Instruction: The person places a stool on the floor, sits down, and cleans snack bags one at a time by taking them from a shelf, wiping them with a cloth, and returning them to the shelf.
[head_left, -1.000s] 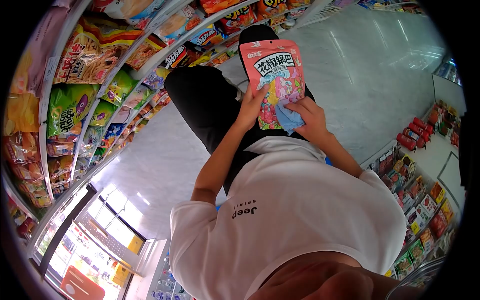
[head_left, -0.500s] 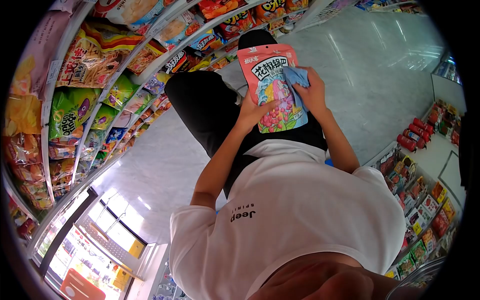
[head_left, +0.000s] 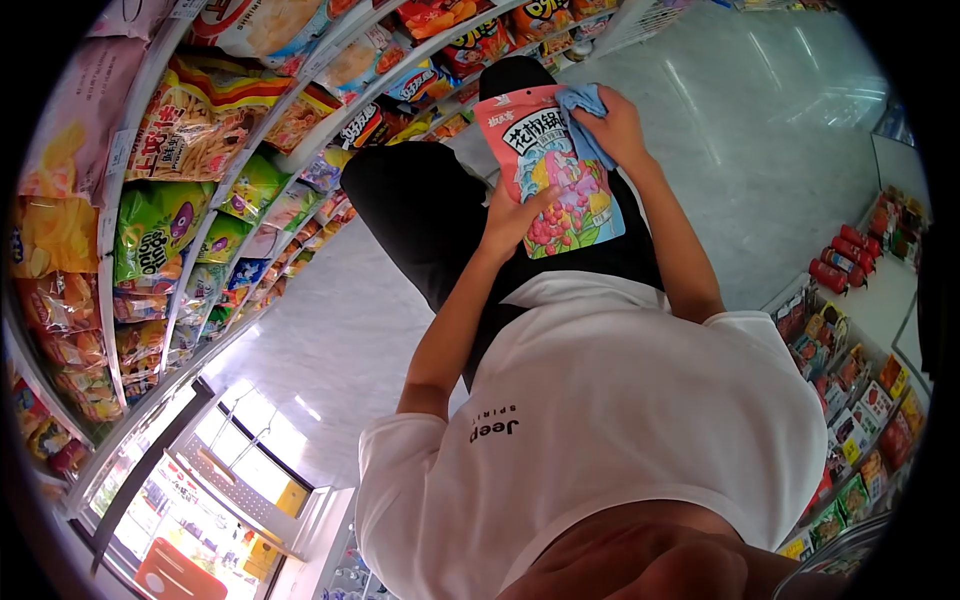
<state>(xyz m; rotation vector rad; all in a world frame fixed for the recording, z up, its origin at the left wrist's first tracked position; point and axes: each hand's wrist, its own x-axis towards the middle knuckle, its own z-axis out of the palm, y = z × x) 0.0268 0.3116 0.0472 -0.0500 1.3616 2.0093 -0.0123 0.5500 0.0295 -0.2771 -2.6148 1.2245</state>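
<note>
While snack bags [head_left: 155, 235] line the shelves [head_left: 106, 260] at left, the left hand [head_left: 510, 222] clasps a pink pouch [head_left: 575, 208] by its left edge, thumb flat across the printed front; over the dark trousers [head_left: 410, 215], the pouch points its top away from the white shirt [head_left: 630, 390] (its long axis leaning slightly left), and the right hand [head_left: 618, 132] grips a bunched blue cloth [head_left: 583, 113] at its upper right edge

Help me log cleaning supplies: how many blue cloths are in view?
1: the blue cloth in the right hand, against the pouch. More could be hidden.
</note>
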